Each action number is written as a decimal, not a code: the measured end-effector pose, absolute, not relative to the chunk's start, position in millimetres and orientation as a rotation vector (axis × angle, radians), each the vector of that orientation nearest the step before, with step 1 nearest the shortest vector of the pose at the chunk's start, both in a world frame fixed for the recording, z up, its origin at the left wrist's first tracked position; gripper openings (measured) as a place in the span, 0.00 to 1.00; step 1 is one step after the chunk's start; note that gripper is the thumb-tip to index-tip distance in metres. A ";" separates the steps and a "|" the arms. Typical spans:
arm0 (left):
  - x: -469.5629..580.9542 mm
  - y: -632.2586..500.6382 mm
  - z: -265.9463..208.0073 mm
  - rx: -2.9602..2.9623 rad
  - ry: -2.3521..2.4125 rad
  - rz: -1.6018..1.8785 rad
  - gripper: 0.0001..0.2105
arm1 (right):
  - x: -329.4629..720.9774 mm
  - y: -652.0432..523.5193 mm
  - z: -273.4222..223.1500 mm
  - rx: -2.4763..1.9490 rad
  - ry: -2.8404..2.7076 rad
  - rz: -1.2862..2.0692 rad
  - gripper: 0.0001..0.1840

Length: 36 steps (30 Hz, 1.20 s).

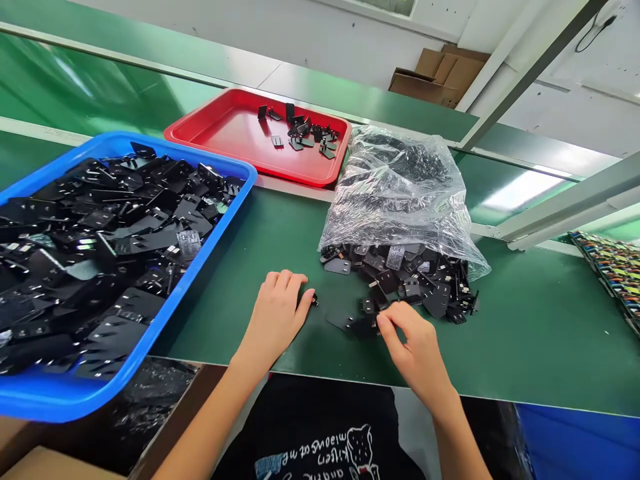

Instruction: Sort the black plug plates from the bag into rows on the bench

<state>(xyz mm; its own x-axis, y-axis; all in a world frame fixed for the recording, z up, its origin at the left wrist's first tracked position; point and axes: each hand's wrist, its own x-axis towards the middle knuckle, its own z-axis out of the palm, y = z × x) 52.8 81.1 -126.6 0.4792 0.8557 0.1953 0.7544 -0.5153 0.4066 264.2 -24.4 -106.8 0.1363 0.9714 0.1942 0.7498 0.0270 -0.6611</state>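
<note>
My left hand (280,308) rests low over the green bench, its fingers curled and thumb drawn in. A small black piece (315,301) peeks out at the thumb tip; most of it is hidden. To the right, my right hand (413,340) pinches a flat black plastic part (364,327) between thumb and index finger, just above the bench. Right behind that hand, a loose pile of black plastic parts (413,288) spills from a clear plastic bag (400,193). Several of those parts have small silvery tabs.
A blue bin (200,270) heaped with black parts stands at the left. Behind the bench middle, a red tray (220,133) carries several black pieces on its right side. A metal post (530,73) rises at the right, near a rack of colourful items (613,273). Cardboard boxes (440,77) lie beyond.
</note>
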 end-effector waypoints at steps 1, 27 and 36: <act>54.7 79.0 -126.6 2.514 1.372 0.607 0.13 | 265.0 -31.4 -106.9 -1.813 -1.664 0.533 0.19; 14.6 62.4 -134.6 2.435 1.119 0.391 0.19 | 208.5 -38.7 -144.2 -1.893 -1.834 0.386 0.25; -11.8 38.2 -136.5 2.477 1.199 0.475 0.15 | 199.4 -24.7 -135.2 -1.858 -1.952 0.520 0.34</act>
<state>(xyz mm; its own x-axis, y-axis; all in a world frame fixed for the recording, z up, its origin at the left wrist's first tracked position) -11.8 38.2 -136.5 0.5866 0.7966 0.1459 0.6803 -0.5824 0.4449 199.4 -24.7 -135.2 -0.0410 0.9988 0.0280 0.8522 0.0496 -0.5208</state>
